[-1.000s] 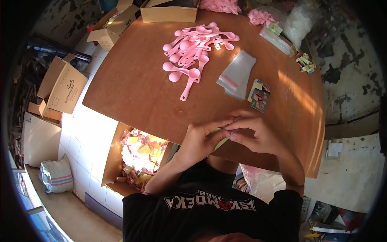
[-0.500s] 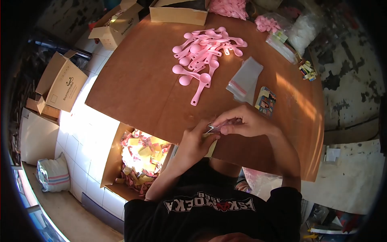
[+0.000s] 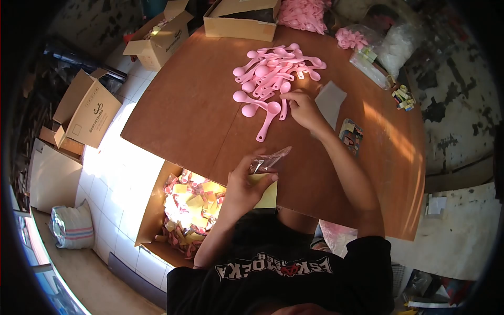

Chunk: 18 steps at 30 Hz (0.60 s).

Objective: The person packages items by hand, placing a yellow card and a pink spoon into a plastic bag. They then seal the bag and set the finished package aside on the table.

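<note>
My left hand [image 3: 245,188] is closed around a clear plastic bag [image 3: 273,160] and a yellow card [image 3: 269,193], near the table's front edge. The bag's mouth points away up to the right. My right hand [image 3: 303,109] reaches over the table, its thumb and forefinger pinched at a pink spoon [image 3: 284,110] on the near right side of the heap. Another pink spoon [image 3: 269,118] lies just left of it, handle toward me. Behind them is the heap of pink spoons [image 3: 275,71]. My right hand and forearm partly cover a stack of clear bags [image 3: 332,102].
A printed tin [image 3: 350,135] lies right of my forearm. Left of my lap, an open carton [image 3: 149,210] holds many packed pieces with yellow cards. More cartons [image 3: 86,113] stand on the floor at left. Bagged pink pieces [image 3: 304,14] and a cardboard tray [image 3: 239,26] sit at the table's far side.
My right hand has left the bag at my left hand and moved forward to the spoon heap. My left hand keeps the bag and card. The view has shifted slightly.
</note>
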Tool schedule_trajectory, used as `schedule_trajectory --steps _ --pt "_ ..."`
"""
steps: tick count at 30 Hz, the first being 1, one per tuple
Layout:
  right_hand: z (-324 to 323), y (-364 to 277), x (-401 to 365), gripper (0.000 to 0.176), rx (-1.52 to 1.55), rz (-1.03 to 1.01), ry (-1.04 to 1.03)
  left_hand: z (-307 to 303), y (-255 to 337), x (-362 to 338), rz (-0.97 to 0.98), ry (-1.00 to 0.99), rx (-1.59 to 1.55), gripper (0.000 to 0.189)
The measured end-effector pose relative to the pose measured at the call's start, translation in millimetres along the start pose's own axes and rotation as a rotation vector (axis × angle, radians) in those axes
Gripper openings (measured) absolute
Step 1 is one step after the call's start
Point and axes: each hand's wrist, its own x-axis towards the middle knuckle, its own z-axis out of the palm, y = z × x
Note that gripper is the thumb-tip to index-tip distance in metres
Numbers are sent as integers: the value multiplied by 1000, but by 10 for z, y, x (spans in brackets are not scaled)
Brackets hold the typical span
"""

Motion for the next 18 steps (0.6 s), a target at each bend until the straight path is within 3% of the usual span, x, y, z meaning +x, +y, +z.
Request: schedule_trajectory --steps 3,5,10,13,18 --pt "-289 -112 -172 28 -27 9 9 -15 -65 48 48 54 -108 53" --pt "-490 -308 -352 31 -108 -57 141 -7 -57 88 59 66 -164 58" --pt "-898 -574 -821 23 -18 -161 212 196 -29 152 66 9 -201 64" --pt "-1107 -775 -1056 22 -30 -117 236 352 1 181 -9 -24 -176 65" --pt "-1228 -692 -1297 19 -33 -137 250 541 18 236 124 -77 -6 67"
